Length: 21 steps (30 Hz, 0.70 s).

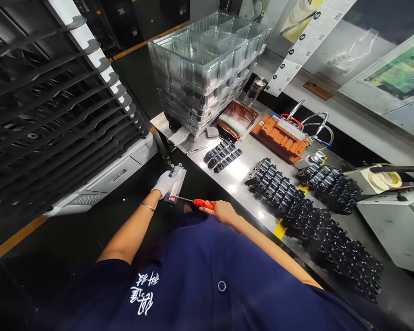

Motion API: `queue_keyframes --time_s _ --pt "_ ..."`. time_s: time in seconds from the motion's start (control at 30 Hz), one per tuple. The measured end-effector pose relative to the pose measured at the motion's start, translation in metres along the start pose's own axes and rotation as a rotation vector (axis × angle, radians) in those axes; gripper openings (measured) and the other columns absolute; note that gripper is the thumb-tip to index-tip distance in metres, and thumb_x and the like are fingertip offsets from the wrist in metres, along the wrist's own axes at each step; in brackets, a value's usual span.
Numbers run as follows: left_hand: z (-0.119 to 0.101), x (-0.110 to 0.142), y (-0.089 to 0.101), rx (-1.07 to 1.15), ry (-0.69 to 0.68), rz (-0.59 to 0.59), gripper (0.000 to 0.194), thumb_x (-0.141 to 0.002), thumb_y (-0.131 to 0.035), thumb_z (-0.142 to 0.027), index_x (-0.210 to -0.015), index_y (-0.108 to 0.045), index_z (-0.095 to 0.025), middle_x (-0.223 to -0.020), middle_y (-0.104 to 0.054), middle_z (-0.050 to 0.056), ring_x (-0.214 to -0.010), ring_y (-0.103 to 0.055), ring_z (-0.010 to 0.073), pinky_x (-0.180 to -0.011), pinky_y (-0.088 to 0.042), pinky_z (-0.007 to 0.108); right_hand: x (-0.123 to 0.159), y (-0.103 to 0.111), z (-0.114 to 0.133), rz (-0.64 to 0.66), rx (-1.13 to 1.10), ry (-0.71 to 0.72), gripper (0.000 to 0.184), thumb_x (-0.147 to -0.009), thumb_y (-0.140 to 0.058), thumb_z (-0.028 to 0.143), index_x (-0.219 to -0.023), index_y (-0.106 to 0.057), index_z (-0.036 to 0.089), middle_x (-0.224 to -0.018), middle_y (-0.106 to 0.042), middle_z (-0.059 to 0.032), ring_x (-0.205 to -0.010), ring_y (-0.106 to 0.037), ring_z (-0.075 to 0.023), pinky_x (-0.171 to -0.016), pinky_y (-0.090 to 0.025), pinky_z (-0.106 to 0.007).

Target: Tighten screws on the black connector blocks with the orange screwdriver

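In the head view, my left hand (164, 183), in a white glove, is closed round a flat, silvery-white rectangular part (178, 183) with small dark round bits at its top end. My bare right hand (224, 213) grips a red-handled tool (203, 203) with a thin metal shaft. That shaft points left, and its tip lies at the lower end of the part. I cannot tell whether the tip touches it or passes just in front. Both hands are in front of my body, off the table's near edge.
On the metal table (239, 172) stand stacked clear plastic trays (207, 64), an orange fixture (279, 138) with hoses, a reddish-brown tray (237, 118) and a lidded bottle (255, 89). Rows of black parts (313, 225) cover its right side. A rack of black trays (55, 92) rises at left.
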<state>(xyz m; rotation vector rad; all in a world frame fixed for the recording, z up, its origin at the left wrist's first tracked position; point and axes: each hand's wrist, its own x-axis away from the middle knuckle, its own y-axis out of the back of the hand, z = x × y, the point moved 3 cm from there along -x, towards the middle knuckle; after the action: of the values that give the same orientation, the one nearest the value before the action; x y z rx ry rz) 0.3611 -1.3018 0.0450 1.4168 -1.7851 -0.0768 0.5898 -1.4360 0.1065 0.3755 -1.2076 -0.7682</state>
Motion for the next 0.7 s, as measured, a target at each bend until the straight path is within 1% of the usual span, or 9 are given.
queue_keyframes --time_s 0.07,0.13,0.2,0.3,0.4,0.53,0.57,0.63,0.7 --pt "0.004 0.004 -0.002 0.05 -0.036 0.075 0.041 -0.072 -0.069 -0.043 -0.102 -0.064 -0.015 -0.105 -0.07 0.01 -0.094 -0.064 0.024 -0.082 -0.048 0.031 -0.002 0.002 -0.006 -0.019 -0.022 -0.014 0.073 -0.083 -0.029 0.08 -0.093 -0.068 0.02 -0.085 -0.072 -0.0103 -0.083 -0.068 -0.0255 -0.064 -0.041 -0.028" --pt "0.009 0.008 -0.005 0.098 -0.108 0.172 0.051 -0.072 -0.069 -0.047 -0.112 -0.064 -0.016 -0.113 -0.068 0.01 -0.102 -0.063 0.0244 -0.088 -0.047 0.031 -0.003 0.007 -0.015 -0.07 -0.045 -0.065 0.073 -0.084 -0.026 0.08 -0.094 -0.068 0.02 -0.086 -0.072 -0.0099 -0.083 -0.068 -0.0252 -0.065 -0.042 -0.028" --pt "0.014 0.014 -0.007 0.109 -0.15 0.239 0.057 -0.073 -0.068 -0.052 -0.117 -0.063 -0.016 -0.113 -0.068 0.01 -0.105 -0.062 0.0249 -0.09 -0.047 0.032 -0.004 0.013 -0.025 -0.115 -0.063 -0.12 0.073 -0.086 -0.025 0.079 -0.095 -0.068 0.02 -0.087 -0.072 -0.0098 -0.083 -0.068 -0.025 -0.066 -0.042 -0.028" --pt "0.014 0.024 -0.01 0.141 -0.132 0.29 0.062 -0.073 -0.066 -0.057 -0.118 -0.062 -0.015 -0.109 -0.069 0.01 -0.098 -0.064 0.0246 -0.086 -0.049 0.033 -0.002 0.018 -0.037 -0.114 -0.089 -0.153 0.072 -0.086 -0.026 0.078 -0.094 -0.068 0.02 -0.088 -0.072 -0.01 -0.085 -0.068 -0.0247 -0.068 -0.043 -0.028" --pt "0.007 0.032 -0.017 0.175 -0.099 0.327 0.066 -0.072 -0.067 -0.058 -0.119 -0.06 -0.012 -0.109 -0.069 0.012 -0.094 -0.065 0.0243 -0.083 -0.05 0.033 0.002 0.019 -0.048 -0.113 -0.115 -0.165 0.071 -0.085 -0.028 0.078 -0.093 -0.068 0.02 -0.088 -0.072 -0.0099 -0.085 -0.067 -0.0248 -0.069 -0.044 -0.028" --pt "0.001 0.036 -0.032 0.082 -0.143 0.314 0.06 -0.073 -0.068 -0.052 -0.117 -0.06 -0.012 -0.109 -0.069 0.012 -0.098 -0.065 0.0255 -0.087 -0.049 0.035 0.01 0.017 -0.063 -0.126 -0.153 -0.154 0.07 -0.084 -0.03 0.079 -0.09 -0.068 0.02 -0.086 -0.072 -0.0098 -0.084 -0.067 -0.0261 -0.068 -0.044 -0.029" --pt "0.002 0.036 -0.035 0.009 -0.154 0.284 0.057 -0.073 -0.068 -0.049 -0.116 -0.06 -0.013 -0.108 -0.069 0.012 -0.099 -0.065 0.0264 -0.088 -0.049 0.036 0.012 0.016 -0.068 -0.124 -0.164 -0.15 0.069 -0.084 -0.031 0.079 -0.09 -0.068 0.02 -0.086 -0.072 -0.0098 -0.083 -0.067 -0.0261 -0.067 -0.043 -0.029" --pt "0.004 0.037 -0.04 -0.222 -0.163 0.192 0.047 -0.071 -0.07 -0.039 -0.112 -0.062 -0.016 -0.106 -0.069 0.013 -0.099 -0.065 0.0294 -0.09 -0.048 0.041 0.017 0.016 -0.078 -0.103 -0.192 -0.134 0.067 -0.084 -0.033 0.077 -0.089 -0.068 0.02 -0.084 -0.071 -0.0093 -0.081 -0.067 -0.0253 -0.066 -0.042 -0.029" --pt "0.005 0.04 -0.043 -0.43 -0.229 0.14 0.034 -0.07 -0.068 -0.025 -0.103 -0.066 -0.019 -0.108 -0.068 0.012 -0.107 -0.062 0.0314 -0.098 -0.043 0.045 0.022 0.014 -0.09 -0.069 -0.227 -0.108 0.065 -0.085 -0.035 0.076 -0.086 -0.068 0.02 -0.08 -0.07 -0.0082 -0.076 -0.065 -0.0233 -0.063 -0.041 -0.028"
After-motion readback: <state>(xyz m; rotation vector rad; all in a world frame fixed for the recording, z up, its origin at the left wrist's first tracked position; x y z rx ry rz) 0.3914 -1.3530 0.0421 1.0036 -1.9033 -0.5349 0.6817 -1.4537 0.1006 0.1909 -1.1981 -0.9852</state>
